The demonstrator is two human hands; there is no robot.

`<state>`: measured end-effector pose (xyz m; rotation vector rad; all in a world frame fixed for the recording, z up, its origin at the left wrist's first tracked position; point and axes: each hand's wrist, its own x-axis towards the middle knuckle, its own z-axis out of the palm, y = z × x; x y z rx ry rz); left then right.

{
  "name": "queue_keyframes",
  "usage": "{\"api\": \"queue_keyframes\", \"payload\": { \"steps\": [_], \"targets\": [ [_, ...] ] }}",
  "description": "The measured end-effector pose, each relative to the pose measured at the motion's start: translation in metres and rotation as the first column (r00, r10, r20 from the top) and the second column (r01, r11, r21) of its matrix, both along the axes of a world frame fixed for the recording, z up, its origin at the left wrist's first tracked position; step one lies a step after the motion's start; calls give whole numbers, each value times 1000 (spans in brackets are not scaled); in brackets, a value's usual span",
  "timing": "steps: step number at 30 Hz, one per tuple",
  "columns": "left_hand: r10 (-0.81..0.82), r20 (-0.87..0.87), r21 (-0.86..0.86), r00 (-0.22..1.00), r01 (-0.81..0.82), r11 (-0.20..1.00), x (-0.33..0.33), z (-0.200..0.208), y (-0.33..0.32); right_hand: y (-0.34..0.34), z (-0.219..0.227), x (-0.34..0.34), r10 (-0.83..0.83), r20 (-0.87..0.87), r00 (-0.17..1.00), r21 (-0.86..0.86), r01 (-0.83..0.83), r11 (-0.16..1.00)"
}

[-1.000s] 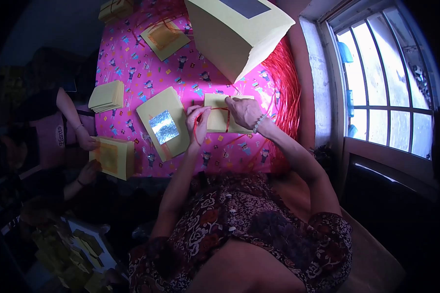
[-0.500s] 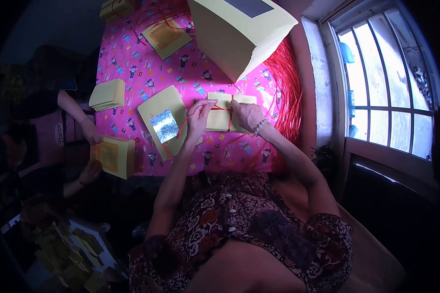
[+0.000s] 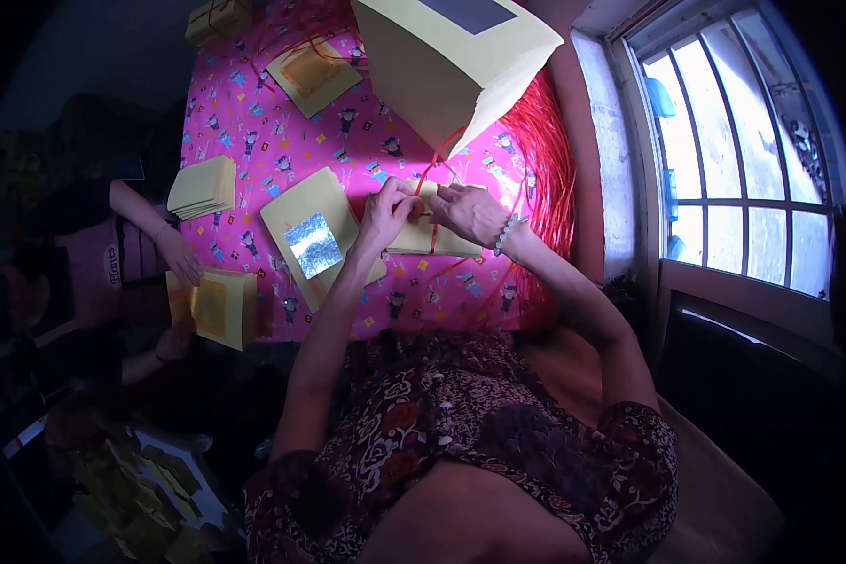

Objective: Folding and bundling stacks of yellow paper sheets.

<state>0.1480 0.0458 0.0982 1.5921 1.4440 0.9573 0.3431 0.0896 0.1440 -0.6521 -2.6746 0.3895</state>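
A small stack of pale yellow paper (image 3: 456, 243) lies in front of me, with a red string (image 3: 433, 239) crossing it. My left hand (image 3: 388, 216) is closed at the stack's left side, its thumb and fingertips pinching the string near the crossing. Over the top of the stack, my right hand (image 3: 472, 218) has its fingers bent together at the same crossing, also on the string. A loop of string rises above my fingers toward a large paper stack. The knot area is partly hidden by my fingers.
Left of my hand lies yellow paper with a silver foil square (image 3: 312, 246). A tall yellow paper stack (image 3: 442, 70) stands beyond, beside a red string bundle (image 3: 550, 179). At the left, a co-worker's hands hold a yellow paper stack (image 3: 244, 310). A barred window (image 3: 724, 141) is at right.
My hands have come closer together over the small stack. The string my left hand held out to the left now loops up above my fingers. The co-worker's hands shifted slightly.
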Motion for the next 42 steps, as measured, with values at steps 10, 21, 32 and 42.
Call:
{"api": "queue_keyframes", "payload": {
  "steps": [10,21,32,42],
  "targets": [
    [-175,-228,-138,958,147,979,1,18,2,13,4,-28,-139,42,989,-234,145,961],
    [-1,252,-362,968,95,927,-2,-12,7,8,-19,4,-227,100,969,-402,247,881],
    [-50,-118,-174,992,29,984,13,10,-6,1,-33,-6,-345,62,937,-489,330,807],
    [255,-347,444,902,-82,892,32,10,-16,9,-39,-6,-309,77,948,-508,304,806]
  ]
}}
